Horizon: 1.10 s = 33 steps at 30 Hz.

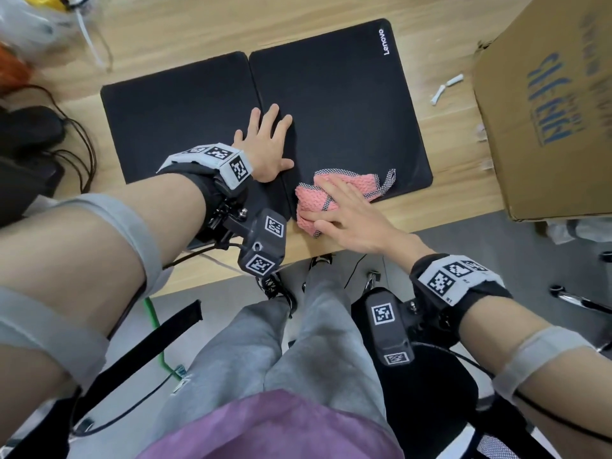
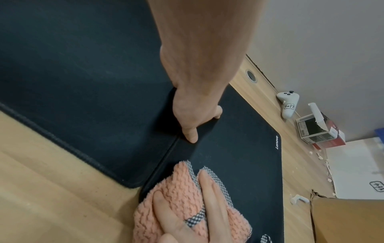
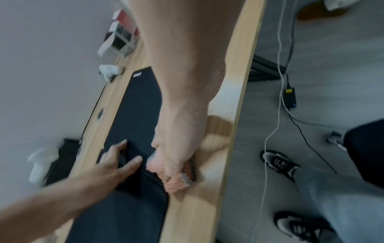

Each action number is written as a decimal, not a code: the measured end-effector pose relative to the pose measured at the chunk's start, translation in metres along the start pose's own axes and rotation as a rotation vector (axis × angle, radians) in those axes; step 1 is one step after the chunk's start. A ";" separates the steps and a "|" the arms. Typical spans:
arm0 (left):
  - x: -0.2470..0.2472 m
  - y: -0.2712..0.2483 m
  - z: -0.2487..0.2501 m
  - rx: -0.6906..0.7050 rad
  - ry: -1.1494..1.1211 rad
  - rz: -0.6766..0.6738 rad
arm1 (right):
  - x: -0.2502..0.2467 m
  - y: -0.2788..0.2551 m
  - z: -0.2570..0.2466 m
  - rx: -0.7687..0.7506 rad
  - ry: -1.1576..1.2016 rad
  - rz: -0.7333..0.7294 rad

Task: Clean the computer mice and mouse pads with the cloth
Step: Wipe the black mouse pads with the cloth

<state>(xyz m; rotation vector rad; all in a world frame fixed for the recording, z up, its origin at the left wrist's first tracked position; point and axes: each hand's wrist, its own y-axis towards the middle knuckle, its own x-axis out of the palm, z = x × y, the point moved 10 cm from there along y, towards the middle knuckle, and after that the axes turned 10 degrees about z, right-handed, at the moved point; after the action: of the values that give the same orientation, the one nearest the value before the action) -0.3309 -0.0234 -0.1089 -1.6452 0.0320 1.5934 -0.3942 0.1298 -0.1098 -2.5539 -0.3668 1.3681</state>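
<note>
Pink cloth (image 1: 311, 207) bunched at the 7 o'clock corner of the right mouse pad (image 1: 344, 120), overhanging onto the desk (image 1: 463, 193); pressed flat under the right hand (image 1: 344, 217), fingers extended, not gripping; left hand (image 1: 265, 144) spread open at 9 o'clock, pinning the seam beside the left mouse pad (image 1: 172, 111); judged mid-wipe, next stroke toward 12 o'clock; "Lenovo" printed at the far corner; no mice clearly seen.

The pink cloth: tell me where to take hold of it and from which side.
Grip the bunched near end of the pink cloth, coming down from above, where the right hand already presses it flat. That thick wad overhangs the Lenovo mouse pad onto the desk, so probably fingers can curl under. Its far checkered-trimmed flap lies thin and loose.
</note>
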 end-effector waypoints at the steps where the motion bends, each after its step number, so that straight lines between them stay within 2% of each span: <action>1: 0.000 0.000 0.000 -0.001 -0.004 0.000 | -0.001 0.000 0.001 0.005 0.009 -0.006; 9: 0.002 0.001 -0.001 0.013 -0.021 0.043 | -0.010 0.001 0.005 0.055 0.015 -0.024; 18: -0.001 0.001 0.001 -0.001 -0.033 0.037 | 0.002 0.029 -0.018 0.039 0.042 0.053; 20: -0.003 0.001 0.003 -0.009 -0.028 0.031 | -0.006 0.025 -0.016 0.015 0.069 0.119; 22: -0.003 0.002 0.003 -0.019 -0.027 0.021 | -0.021 0.018 -0.008 0.051 0.098 0.255; 25: -0.001 0.002 0.003 -0.023 -0.038 -0.002 | -0.059 0.003 0.017 0.328 0.212 0.556; 27: 0.000 0.002 0.003 -0.022 -0.046 -0.007 | -0.080 0.003 0.025 0.455 0.341 0.677; 30: -0.001 0.002 0.003 -0.023 -0.056 0.007 | -0.092 0.024 0.019 0.447 0.720 0.693; 31: -0.002 0.002 0.003 -0.024 -0.064 0.011 | -0.091 0.031 0.015 0.433 0.747 0.662; 33: -0.003 0.002 0.003 -0.023 -0.078 0.011 | -0.092 0.034 0.012 0.414 0.566 0.638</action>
<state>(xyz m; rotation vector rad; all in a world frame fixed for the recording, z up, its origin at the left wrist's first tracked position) -0.3352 -0.0242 -0.1073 -1.6020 -0.0177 1.6707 -0.4493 0.0694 -0.0550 -2.6146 0.7959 0.6738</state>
